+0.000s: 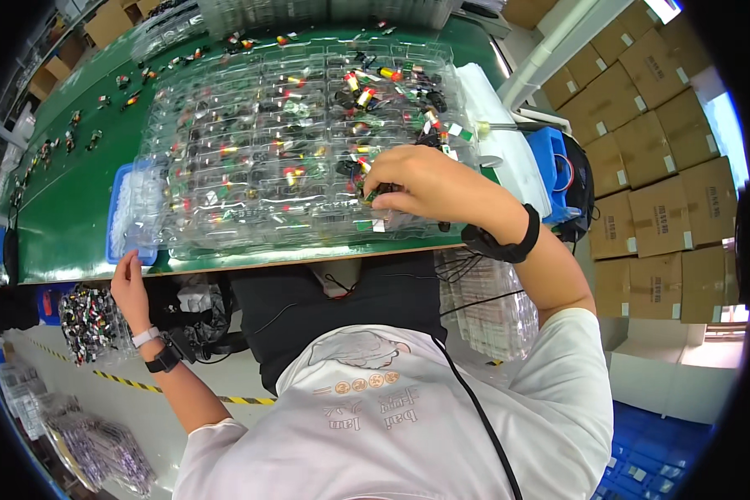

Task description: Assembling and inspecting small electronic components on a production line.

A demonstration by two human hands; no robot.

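Clear plastic trays (pixel 250 225) lie across the green table in front of me, their compartments holding small electronic parts with red, yellow, black and green bits. Over the right side of the trays, my right hand (pixel 417 179) is closed in a pinch on a small dark and green electronic part (pixel 382 192), mostly hidden by the fingers. More loose parts (pixel 362 96) are heaped just beyond that hand. At the table's front edge, my left hand (pixel 130 287) has its fingers stretched out beside a blue bin (pixel 117 242) and appears to hold nothing.
Loose parts (pixel 71 133) are scattered over the far left of the green table (pixel 67 208). Right of the trays are white sheets (pixel 500 133) and a blue holder (pixel 550 171). Cartons (pixel 650 200) are stacked at right. A container of parts (pixel 96 321) stands below the table's left edge.
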